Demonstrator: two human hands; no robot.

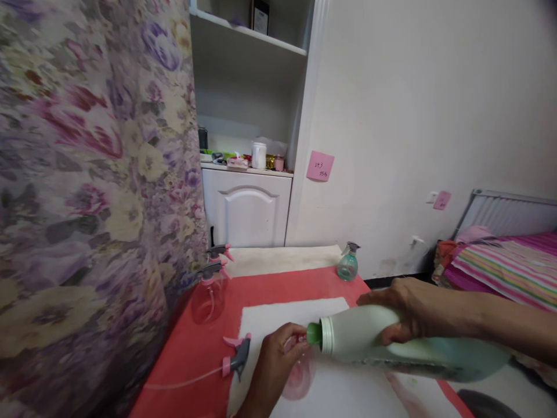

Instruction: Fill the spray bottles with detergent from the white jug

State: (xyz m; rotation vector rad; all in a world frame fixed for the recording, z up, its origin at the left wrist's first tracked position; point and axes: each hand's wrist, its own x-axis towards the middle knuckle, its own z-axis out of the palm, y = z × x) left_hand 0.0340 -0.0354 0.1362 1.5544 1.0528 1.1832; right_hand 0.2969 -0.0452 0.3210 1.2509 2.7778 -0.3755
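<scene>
My right hand grips a large pale green bottle, which lies tilted almost level with its green spout pointing left. Below the spout, a small clear pink spray bottle stands on white paper, its top uncovered. Fingers of my left hand are closed around its neck, right beside the spout. Whether liquid is flowing I cannot tell. To the left lies a grey and pink spray trigger head with its thin tube stretching left.
Two pink spray bottles, the nearer one in front, stand at the table's left edge. A green spray bottle stands at the back right. White paper covers part of the red tabletop. A floral curtain hangs left; a bed is right.
</scene>
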